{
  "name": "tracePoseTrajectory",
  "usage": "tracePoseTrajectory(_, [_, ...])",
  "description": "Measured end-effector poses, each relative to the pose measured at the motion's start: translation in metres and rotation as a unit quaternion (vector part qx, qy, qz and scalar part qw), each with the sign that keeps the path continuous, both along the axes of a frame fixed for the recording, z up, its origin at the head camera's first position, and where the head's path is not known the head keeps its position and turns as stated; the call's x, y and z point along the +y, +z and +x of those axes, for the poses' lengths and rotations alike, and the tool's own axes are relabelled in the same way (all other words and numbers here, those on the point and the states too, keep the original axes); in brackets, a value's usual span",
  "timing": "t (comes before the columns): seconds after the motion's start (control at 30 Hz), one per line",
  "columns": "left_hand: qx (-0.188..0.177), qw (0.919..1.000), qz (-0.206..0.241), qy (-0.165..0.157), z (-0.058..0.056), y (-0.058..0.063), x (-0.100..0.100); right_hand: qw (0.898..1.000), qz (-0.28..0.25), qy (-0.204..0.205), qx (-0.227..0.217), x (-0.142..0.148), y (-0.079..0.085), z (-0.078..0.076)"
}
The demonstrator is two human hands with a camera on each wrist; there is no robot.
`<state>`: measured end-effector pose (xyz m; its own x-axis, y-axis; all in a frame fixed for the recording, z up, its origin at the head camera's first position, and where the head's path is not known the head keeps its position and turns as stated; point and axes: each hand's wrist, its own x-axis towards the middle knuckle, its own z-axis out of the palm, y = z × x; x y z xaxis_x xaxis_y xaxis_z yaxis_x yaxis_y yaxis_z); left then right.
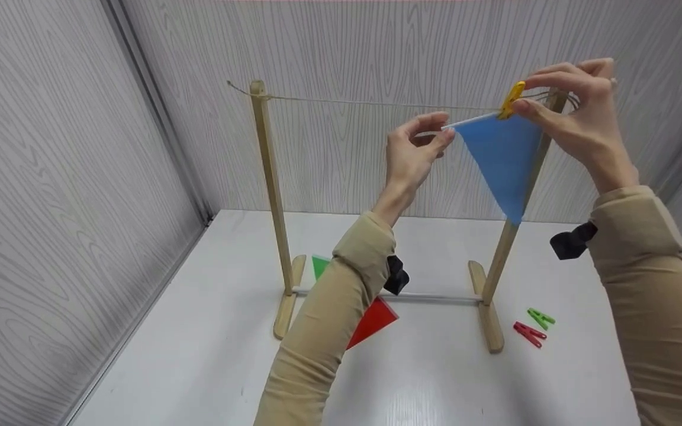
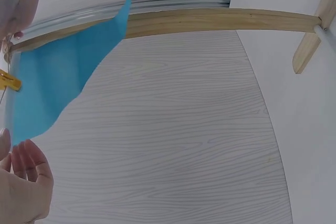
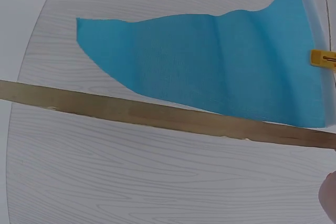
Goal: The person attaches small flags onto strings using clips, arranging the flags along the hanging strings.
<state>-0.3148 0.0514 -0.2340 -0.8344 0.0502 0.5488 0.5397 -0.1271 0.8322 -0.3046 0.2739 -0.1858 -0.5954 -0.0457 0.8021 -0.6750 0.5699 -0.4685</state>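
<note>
A blue triangular flag (image 1: 498, 160) hangs point down by the right post, its white top edge along the string (image 1: 370, 103). My left hand (image 1: 415, 148) pinches the left end of that edge between thumb and fingers. On the edge, toward the right, sits a yellow clothespin (image 1: 511, 100). My right hand (image 1: 581, 106) holds this clothespin with thumb and index finger, in front of the right post's top. In the left wrist view the clothespin's tips (image 2: 13, 82) lie over the white edge, and its handle end is cut off by the frame.
A wooden frame stands on the white table, with a left post (image 1: 271, 189), a right post (image 1: 504, 254) and a white lower bar (image 1: 436, 297). Green (image 1: 319, 265) and red (image 1: 373, 324) flags lie partly under my left arm. Green (image 1: 540, 318) and red (image 1: 529, 334) clothespins lie at right.
</note>
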Motion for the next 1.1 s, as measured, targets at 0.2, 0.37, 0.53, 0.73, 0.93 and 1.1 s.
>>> tracePoseTrajectory(0.2, [0.017, 0.9991, -0.005, 0.037, 0.001, 0.007, 0.004, 1.000, 0.015, -0.022, 0.008, -0.003, 0.003, 0.000])
tracePoseTrajectory(0.37, [0.032, 0.9976, 0.015, 0.060, 0.000, 0.011, 0.007, 0.998, 0.039, -0.035, 0.025, -0.007, 0.005, 0.001])
tracePoseTrajectory(0.53, [0.042, 0.9961, 0.026, 0.073, 0.000, 0.011, 0.009, 0.998, 0.047, -0.014, 0.036, -0.008, 0.005, 0.002])
tracePoseTrajectory(0.73, [0.040, 0.9962, 0.028, 0.072, -0.001, 0.010, 0.008, 0.999, 0.039, 0.000, 0.030, -0.006, 0.004, 0.001])
tracePoseTrajectory(0.93, [0.031, 0.9972, 0.037, 0.056, -0.002, 0.006, 0.004, 0.999, 0.031, -0.010, 0.014, -0.005, 0.002, 0.000])
tracePoseTrajectory(1.1, [0.018, 0.9979, 0.031, 0.055, -0.002, 0.000, -0.002, 1.000, 0.015, -0.010, 0.020, -0.006, -0.002, -0.001])
